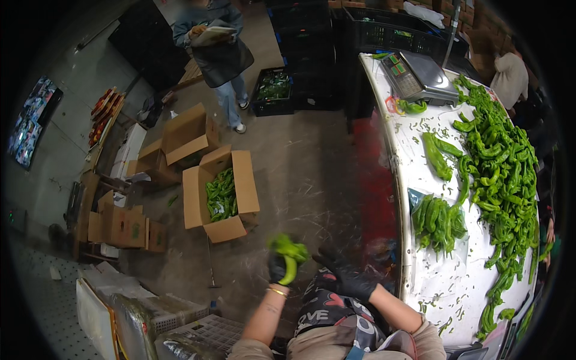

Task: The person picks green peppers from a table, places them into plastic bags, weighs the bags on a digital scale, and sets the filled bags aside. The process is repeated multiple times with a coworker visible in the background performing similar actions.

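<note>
My left hand (278, 269), in a black glove, is closed around a bunch of green peppers (290, 252), slightly blurred, over the floor. To its right my right hand (348, 279), also black-gloved, is held in front of my patterned apron with its fingers apart and nothing seen in it. On the white table (436, 297) at my right, a bundle of green peppers (436, 220) lies on a clear plastic bag. Beyond it spreads a long heap of green peppers (504, 180), and a few larger ones lie nearer the scale.
A digital scale (420, 78) stands at the table's far end. An open cardboard box (245, 180) of peppers sits on the floor, with more boxes behind. A person (216, 45) stands ahead; another (510, 78) is beyond the table. Plastic crates (216, 333) lie at lower left.
</note>
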